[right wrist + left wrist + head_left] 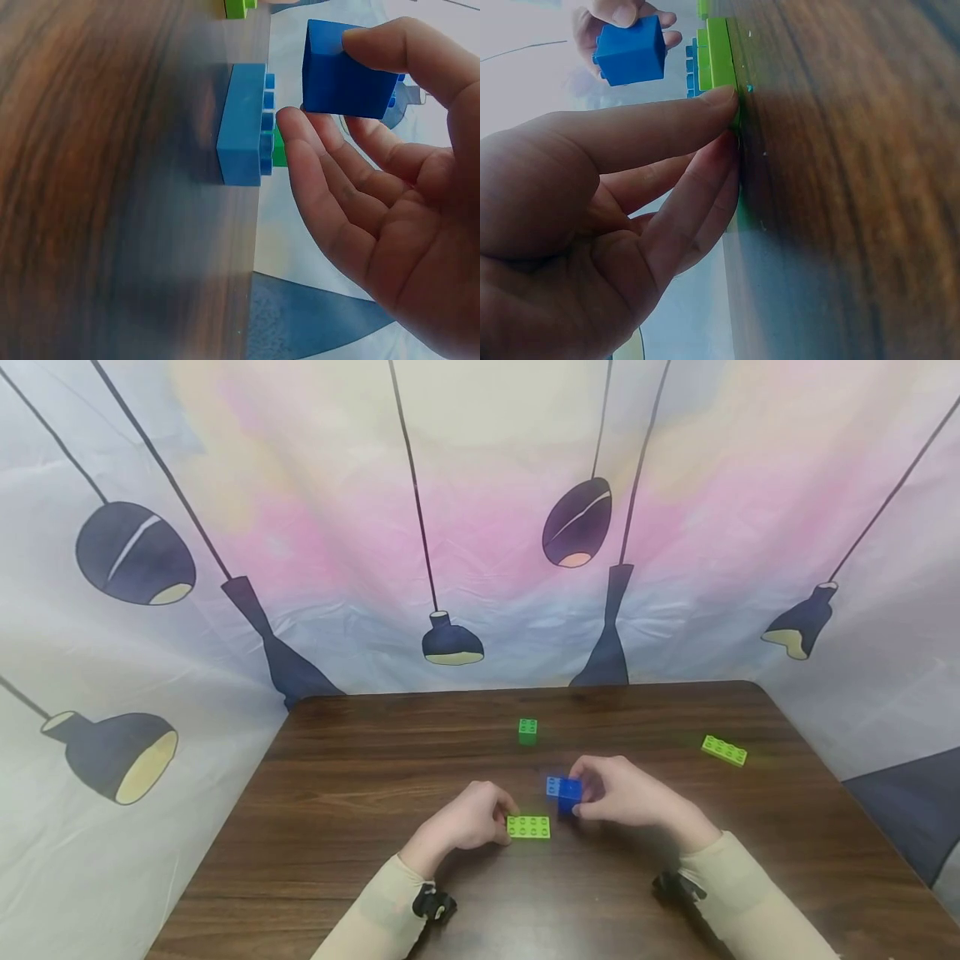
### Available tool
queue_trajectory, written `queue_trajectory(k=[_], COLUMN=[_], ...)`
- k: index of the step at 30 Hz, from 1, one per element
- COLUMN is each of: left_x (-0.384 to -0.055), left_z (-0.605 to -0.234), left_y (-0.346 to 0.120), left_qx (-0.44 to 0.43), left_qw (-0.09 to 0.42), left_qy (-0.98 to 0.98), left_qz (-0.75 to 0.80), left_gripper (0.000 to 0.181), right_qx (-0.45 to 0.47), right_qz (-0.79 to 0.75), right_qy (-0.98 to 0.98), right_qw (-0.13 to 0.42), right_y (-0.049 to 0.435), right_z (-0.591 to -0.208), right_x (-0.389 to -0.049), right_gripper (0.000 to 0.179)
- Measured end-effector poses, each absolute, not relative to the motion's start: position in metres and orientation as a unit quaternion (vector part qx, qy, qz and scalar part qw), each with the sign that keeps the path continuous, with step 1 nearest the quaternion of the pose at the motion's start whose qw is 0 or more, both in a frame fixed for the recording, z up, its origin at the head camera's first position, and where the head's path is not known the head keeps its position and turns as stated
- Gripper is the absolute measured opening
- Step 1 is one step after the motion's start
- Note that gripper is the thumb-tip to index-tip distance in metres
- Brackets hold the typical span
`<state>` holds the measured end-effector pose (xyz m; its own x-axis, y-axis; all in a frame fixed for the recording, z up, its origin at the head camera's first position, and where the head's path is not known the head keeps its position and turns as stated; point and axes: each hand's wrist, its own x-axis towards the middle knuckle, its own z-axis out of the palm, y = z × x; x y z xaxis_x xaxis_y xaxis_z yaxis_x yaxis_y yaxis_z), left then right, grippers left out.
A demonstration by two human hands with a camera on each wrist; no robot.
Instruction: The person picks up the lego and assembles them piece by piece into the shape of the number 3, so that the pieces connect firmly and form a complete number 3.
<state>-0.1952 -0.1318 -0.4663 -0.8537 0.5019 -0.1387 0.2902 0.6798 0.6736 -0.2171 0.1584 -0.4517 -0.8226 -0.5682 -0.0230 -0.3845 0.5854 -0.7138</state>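
Note:
My left hand [476,817] pinches the near-left end of a lime green building brick [528,827] lying flat on the table, studs up. In the left wrist view, thumb and fingertips meet at the end of that lime brick [721,56]. A dark blue brick [341,71] is held between thumb and fingers of my right hand [618,792], raised off the tabletop. Below and beside it, a lighter blue brick [241,124] sits on the table with studs up; in the head view the held brick partly covers this lighter blue brick [552,786].
A small green brick [528,732] stands farther back on the brown wooden table [375,752]. Another lime green brick [724,750] lies at the far right. Behind the table hangs a cloth [337,527] printed with lamps.

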Motion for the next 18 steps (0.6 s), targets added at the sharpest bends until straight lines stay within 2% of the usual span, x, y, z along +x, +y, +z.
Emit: queue_trajectory(k=[18], left_x=[-0.195], left_z=[-0.464], left_y=[-0.131], left_qx=[0.220], left_qw=[0.159], left_qy=[0.906], left_qz=[0.325], left_gripper=[0.029], right_qx=[-0.312], right_qz=[-0.371], right_qy=[0.863], right_qw=[0.143], right_y=[0.139], right_z=[-0.459], right_x=[-0.206], right_gripper=[0.037])
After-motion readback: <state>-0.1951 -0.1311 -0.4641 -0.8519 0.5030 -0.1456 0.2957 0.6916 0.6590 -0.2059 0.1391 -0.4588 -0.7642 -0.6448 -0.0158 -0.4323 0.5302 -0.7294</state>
